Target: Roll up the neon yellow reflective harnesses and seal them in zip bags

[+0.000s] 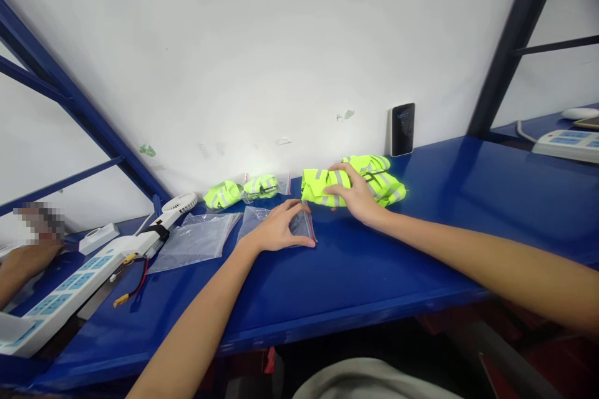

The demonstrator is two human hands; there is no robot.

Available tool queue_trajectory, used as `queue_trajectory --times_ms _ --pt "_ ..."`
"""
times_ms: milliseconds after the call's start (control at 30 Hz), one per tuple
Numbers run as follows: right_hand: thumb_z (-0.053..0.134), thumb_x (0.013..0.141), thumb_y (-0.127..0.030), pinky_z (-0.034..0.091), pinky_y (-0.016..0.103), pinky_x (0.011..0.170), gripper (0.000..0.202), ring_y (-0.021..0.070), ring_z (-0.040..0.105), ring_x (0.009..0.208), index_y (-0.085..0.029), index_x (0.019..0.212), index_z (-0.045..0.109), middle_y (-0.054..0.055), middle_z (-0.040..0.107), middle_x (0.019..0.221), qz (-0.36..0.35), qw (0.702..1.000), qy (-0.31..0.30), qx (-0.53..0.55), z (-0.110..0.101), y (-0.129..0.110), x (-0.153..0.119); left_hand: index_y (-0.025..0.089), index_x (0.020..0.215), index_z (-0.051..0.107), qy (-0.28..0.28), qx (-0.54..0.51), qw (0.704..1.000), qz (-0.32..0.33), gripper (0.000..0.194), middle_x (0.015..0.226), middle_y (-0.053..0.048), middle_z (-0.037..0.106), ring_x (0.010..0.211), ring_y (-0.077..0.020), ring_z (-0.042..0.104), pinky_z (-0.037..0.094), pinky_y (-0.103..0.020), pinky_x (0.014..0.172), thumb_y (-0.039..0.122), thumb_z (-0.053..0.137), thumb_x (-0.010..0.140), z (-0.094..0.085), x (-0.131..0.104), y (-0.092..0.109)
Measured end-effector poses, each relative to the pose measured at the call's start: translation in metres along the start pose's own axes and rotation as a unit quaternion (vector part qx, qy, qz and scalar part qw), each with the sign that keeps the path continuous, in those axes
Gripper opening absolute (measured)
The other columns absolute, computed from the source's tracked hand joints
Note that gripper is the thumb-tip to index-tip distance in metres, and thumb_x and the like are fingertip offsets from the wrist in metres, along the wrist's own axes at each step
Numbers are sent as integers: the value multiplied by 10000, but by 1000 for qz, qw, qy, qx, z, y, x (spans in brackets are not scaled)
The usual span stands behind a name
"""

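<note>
A clear zip bag (302, 224) is laid flat on the blue table (374, 268) and partly covered by the left hand (276, 227), whose thumb and fingers are spread wide over it; whether any plastic is pinched cannot be told. Just right of the bag, a yellow-green vest (316, 182) is gripped at its rolled part between the thumb and fingers of the right hand (358, 193). Whether the looser cloth farther right of the bag is the same garment cannot be told.

The step in hand is judged to be the bringing together of vest and bag, since wrapped bundles (223, 195) are seen behind and left of the bag. For the next move, the bag's mouth would need to be parted and the roll lined up with it.

The roll's long axis is set roughly sideways, along the wall, its near end pointed left towards the bag's red-edged side.
</note>
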State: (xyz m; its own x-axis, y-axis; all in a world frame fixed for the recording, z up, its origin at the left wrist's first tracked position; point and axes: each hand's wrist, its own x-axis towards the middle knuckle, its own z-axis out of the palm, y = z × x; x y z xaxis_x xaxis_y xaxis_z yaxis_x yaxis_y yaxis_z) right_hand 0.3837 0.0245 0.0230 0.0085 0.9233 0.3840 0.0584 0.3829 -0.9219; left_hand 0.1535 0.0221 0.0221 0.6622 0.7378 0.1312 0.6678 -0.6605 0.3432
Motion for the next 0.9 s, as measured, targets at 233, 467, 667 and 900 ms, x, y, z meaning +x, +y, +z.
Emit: queue_trajectory --times_ms 233,467,667,900 --pt "699 666 -304 564 346 459 406 226 571 766 -290 1041 544 30 516 964 53 997 -15 52 3 7 3 222 1187 476 30 -15 999 -15 741 1161 -94 548 1037 -294 579 469 -464 903 680 713 654 2 0 1" --pt "684 688 -294 580 342 505 395 236 636 819 -291 1047 519 30 563 1000 124 979 -14 162 8 3 -3 237 1273 375 98 -33 995 2 727 1312 -124 480 1221 -300 503 429 -456 1010 635 671 742 2 -1 5" --pt "674 693 -290 576 323 496 405 218 652 780 -292 1061 505 15 591 1001 100 976 -36 191 9 1 -4 256 1365 352 122 -6 992 8 801 1445 -136 376 1360 -330 390 373 -488 1092 639 671 737 2 0 8" --pt "694 700 -332 585 341 491 412 225 638 762 -292 1069 517 15 570 937 87 986 -48 131 8 8 -3 244 1121 486 179 22 984 -2 595 1495 -114 296 1365 -333 384 381 -493 1086 622 702 715 2 0 8"
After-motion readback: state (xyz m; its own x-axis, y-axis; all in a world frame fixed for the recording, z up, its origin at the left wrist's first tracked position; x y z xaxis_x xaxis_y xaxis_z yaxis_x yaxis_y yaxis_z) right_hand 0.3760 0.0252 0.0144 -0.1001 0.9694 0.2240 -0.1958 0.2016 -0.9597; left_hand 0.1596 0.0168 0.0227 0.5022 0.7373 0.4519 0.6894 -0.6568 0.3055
